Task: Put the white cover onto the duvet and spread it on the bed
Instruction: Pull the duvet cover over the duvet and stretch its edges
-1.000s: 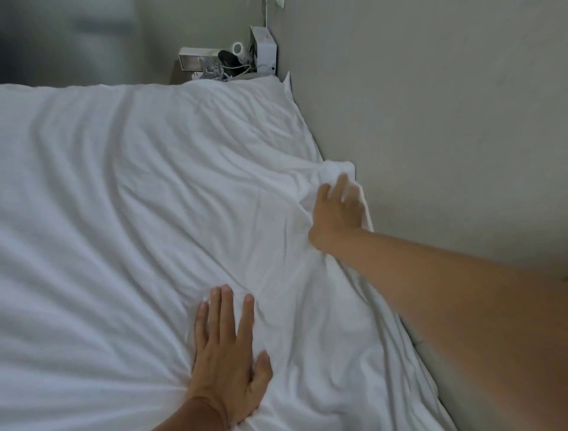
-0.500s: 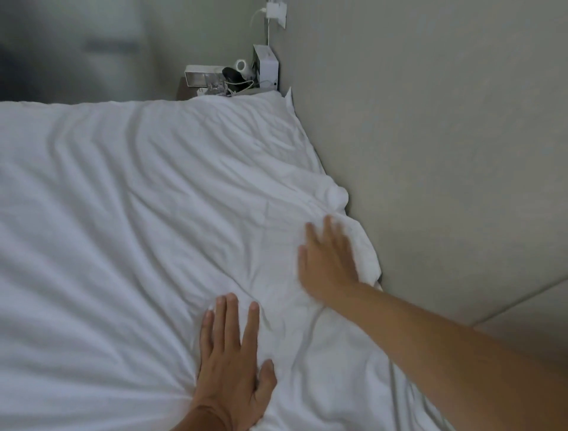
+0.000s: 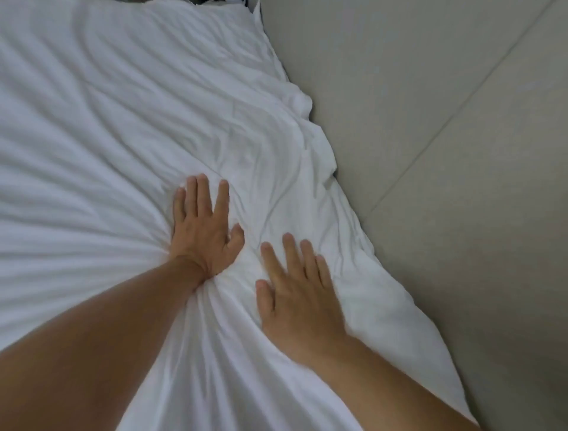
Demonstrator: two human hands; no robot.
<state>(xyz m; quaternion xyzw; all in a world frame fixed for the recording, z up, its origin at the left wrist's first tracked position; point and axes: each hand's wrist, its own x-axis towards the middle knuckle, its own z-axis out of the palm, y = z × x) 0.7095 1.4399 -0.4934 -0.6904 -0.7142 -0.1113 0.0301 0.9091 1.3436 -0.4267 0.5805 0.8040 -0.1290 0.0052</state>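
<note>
The white cover is matt, creased cloth; the wall looks matt, finely textured.

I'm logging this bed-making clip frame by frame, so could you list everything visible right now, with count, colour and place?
duvet in its cover: one, white, wrinkled, spread over the bed, filling the left and middle.
wall: one, beige, padded-looking with a diagonal seam, along the duvet's right edge.
dark objects: count unclear, cut off at the top edge.
left hand: one, flat, pressing the duvet, creases fanning out from it.
right hand: one, fingers straight, flat on the duvet near the wall side.
</note>
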